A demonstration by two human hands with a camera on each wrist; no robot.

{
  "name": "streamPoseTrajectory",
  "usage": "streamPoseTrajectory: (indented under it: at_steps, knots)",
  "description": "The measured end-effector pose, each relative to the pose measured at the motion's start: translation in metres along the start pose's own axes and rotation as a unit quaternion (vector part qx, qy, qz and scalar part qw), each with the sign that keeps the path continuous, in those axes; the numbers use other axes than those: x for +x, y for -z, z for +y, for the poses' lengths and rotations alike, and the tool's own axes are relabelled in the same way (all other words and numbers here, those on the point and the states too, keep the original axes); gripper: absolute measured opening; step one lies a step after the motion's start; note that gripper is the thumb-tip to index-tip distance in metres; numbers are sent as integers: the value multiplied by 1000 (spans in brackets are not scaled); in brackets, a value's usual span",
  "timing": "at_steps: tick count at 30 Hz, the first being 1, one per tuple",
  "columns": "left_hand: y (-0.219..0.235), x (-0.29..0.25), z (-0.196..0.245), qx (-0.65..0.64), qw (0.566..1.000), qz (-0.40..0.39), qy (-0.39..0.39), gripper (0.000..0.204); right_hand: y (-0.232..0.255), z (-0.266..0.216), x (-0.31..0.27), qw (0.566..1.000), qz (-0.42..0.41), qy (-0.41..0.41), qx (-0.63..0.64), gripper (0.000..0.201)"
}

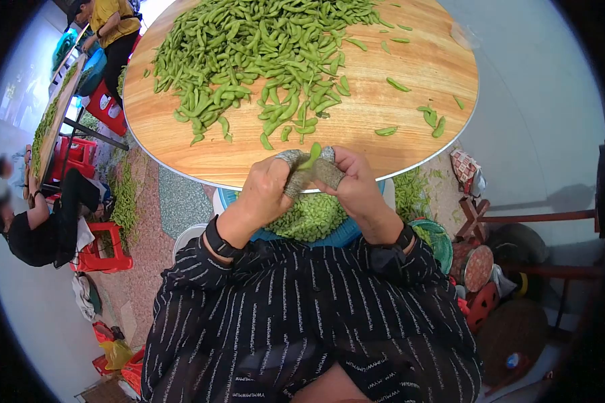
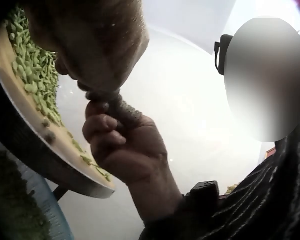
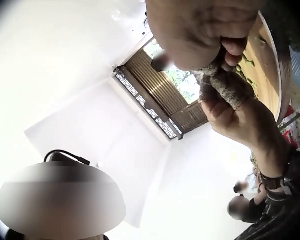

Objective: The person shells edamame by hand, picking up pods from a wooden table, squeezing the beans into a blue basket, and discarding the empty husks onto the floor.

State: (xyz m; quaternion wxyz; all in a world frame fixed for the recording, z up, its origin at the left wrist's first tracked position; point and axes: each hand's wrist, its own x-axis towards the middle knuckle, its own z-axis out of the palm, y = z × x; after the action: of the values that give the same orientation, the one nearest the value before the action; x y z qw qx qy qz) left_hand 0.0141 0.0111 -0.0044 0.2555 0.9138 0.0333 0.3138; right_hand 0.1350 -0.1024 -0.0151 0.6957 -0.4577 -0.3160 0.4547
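Close to the table's near edge, my left hand [image 1: 263, 189] and right hand [image 1: 359, 188] meet over a green soybean pod [image 1: 314, 154], pinching it between thumbs and fingers. Grey knitted covers wrap some of the fingertips on both hands. Just beneath them, a blue basin [image 1: 343, 230] holds a heap of shelled green beans [image 1: 307, 218]. A large pile of unshelled soybean pods [image 1: 249, 54] spreads over the round wooden table [image 1: 363, 80]. In the left wrist view the pod is hidden behind the fingers.
A few stray pods [image 1: 386, 131] lie on the table's right side. A green basket [image 1: 442, 245] stands low at right, near a wooden stool frame [image 1: 477, 218]. At left, other people [image 1: 37, 228] sit by another table, with a red stool [image 1: 104, 248] and pods on the floor.
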Motion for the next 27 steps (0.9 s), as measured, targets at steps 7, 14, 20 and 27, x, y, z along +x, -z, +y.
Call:
streamPoseTrajectory:
  at_steps: [7, 14, 20, 27]
  knots:
    - [-18, -7, 12, -98, 981, 130, 110, 26, -18, -8, -4, 994, 1, 95, -49, 6]
    - [-33, -8, 15, -187, 949, 200, 154, 16, -8, -1, -3, 950, 19, 178, -256, 8]
    - [-24, -6, 6, -418, 831, 152, 334, 16, -7, -11, 1, 988, 9, 71, -139, 8]
    - [8, 0, -4, -222, 952, -84, 195, 22, 6, -15, 3, 973, -57, 22, -221, 8]
